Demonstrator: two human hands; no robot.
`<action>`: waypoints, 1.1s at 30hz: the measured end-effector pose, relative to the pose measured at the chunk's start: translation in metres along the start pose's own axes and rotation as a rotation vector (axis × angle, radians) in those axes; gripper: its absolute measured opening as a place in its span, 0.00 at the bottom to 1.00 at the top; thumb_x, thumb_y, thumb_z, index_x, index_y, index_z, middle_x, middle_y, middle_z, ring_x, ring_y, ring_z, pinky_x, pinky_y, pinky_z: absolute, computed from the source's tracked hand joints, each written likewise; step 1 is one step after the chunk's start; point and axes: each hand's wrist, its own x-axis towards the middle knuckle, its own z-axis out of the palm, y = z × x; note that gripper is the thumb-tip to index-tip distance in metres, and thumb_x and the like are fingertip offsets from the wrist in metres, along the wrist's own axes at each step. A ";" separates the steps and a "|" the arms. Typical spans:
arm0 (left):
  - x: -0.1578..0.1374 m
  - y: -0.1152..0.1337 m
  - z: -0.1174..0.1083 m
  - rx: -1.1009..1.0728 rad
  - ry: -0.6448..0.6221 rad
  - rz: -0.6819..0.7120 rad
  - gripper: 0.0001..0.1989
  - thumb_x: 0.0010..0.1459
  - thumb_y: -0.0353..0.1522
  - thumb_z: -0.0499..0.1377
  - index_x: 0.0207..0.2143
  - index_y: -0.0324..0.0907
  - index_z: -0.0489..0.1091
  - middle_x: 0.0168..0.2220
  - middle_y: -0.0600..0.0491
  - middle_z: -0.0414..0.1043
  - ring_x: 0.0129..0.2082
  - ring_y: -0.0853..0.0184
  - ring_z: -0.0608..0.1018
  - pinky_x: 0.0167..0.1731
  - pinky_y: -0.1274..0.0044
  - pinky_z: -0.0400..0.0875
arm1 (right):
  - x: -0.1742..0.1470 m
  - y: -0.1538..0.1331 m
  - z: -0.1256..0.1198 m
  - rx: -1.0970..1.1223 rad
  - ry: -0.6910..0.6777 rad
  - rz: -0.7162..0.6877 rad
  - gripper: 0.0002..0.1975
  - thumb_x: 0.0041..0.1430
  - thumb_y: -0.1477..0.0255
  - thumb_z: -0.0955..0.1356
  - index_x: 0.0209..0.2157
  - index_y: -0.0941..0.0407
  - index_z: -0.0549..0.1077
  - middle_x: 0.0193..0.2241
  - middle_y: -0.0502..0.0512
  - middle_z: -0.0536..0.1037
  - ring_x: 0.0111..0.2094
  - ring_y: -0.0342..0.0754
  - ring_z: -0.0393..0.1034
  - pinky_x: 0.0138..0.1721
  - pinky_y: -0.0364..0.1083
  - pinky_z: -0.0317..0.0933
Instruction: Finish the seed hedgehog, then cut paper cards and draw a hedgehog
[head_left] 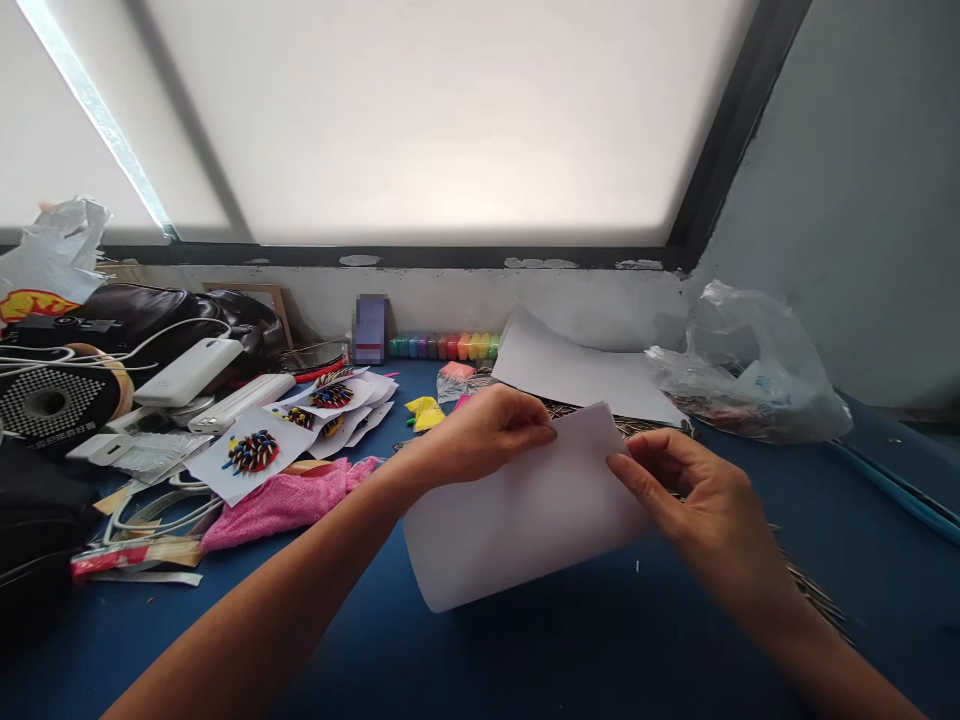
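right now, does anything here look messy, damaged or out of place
Yes, the left side looks jumbled: cables loop loosely beside a crumpled pink cloth. The window frame has pale, ragged patches, perhaps chipped paint. The held paper shows no tears.

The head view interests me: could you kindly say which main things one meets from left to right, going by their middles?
Black round perforated object, pink fuzzy cloth, yellow crumpled packet, white paper held in the left hand and right hand, translucent crumpled plastic bag.
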 end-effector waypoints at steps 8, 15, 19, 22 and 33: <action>-0.001 0.002 0.007 -0.037 -0.043 -0.022 0.11 0.61 0.37 0.58 0.31 0.38 0.73 0.26 0.57 0.70 0.26 0.72 0.69 0.23 0.81 0.60 | -0.001 -0.003 -0.002 0.064 -0.032 0.028 0.17 0.55 0.54 0.70 0.29 0.54 0.77 0.26 0.53 0.79 0.27 0.48 0.72 0.26 0.44 0.64; -0.001 0.005 0.007 -0.049 -0.030 -0.019 0.10 0.61 0.36 0.58 0.32 0.38 0.74 0.26 0.57 0.70 0.27 0.72 0.70 0.24 0.82 0.60 | -0.002 -0.002 -0.001 0.017 -0.030 0.024 0.16 0.58 0.56 0.69 0.27 0.54 0.75 0.23 0.51 0.76 0.24 0.46 0.68 0.23 0.43 0.59; -0.001 0.006 0.008 -0.046 -0.043 -0.014 0.11 0.62 0.36 0.58 0.32 0.37 0.74 0.26 0.57 0.70 0.27 0.72 0.69 0.24 0.82 0.60 | -0.002 0.000 -0.001 -0.024 -0.023 0.012 0.15 0.59 0.57 0.68 0.26 0.54 0.74 0.23 0.50 0.75 0.24 0.45 0.66 0.23 0.43 0.58; -0.002 0.008 0.009 -0.035 -0.058 -0.004 0.11 0.63 0.36 0.58 0.33 0.37 0.74 0.27 0.57 0.70 0.27 0.72 0.69 0.24 0.82 0.60 | -0.002 0.001 -0.001 -0.028 -0.023 -0.001 0.14 0.59 0.58 0.68 0.28 0.53 0.74 0.24 0.51 0.75 0.25 0.46 0.67 0.26 0.45 0.60; -0.005 0.015 0.010 -0.004 -0.092 0.004 0.13 0.64 0.37 0.57 0.31 0.38 0.73 0.25 0.59 0.67 0.26 0.74 0.68 0.23 0.82 0.59 | -0.004 -0.005 -0.006 0.043 -0.042 0.028 0.18 0.56 0.53 0.69 0.27 0.53 0.77 0.27 0.53 0.77 0.28 0.49 0.71 0.26 0.45 0.63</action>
